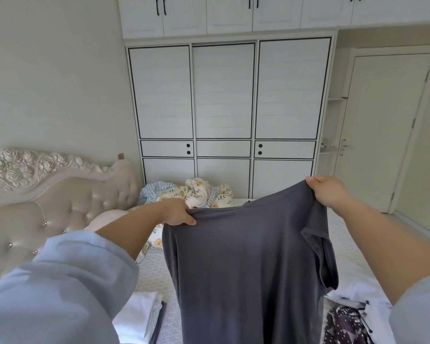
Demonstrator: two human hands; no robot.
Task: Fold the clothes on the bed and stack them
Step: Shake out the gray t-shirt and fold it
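- Both hands pinch the grey T-shirt [246, 256] at its shoulders, left hand [178, 212] lower, right hand [329, 192] higher, spread wide, likely so it hangs flat for folding.
- It hangs above the bed [154, 271], between a folded white stack [137, 316] at lower left and unfolded clothes [345, 324] at lower right.
- Bare mattress under the shirt looks like room to lay it down; crumpled bedding [199, 192] lies farther off.

no writing, label, brand or number could be read on anything in view.
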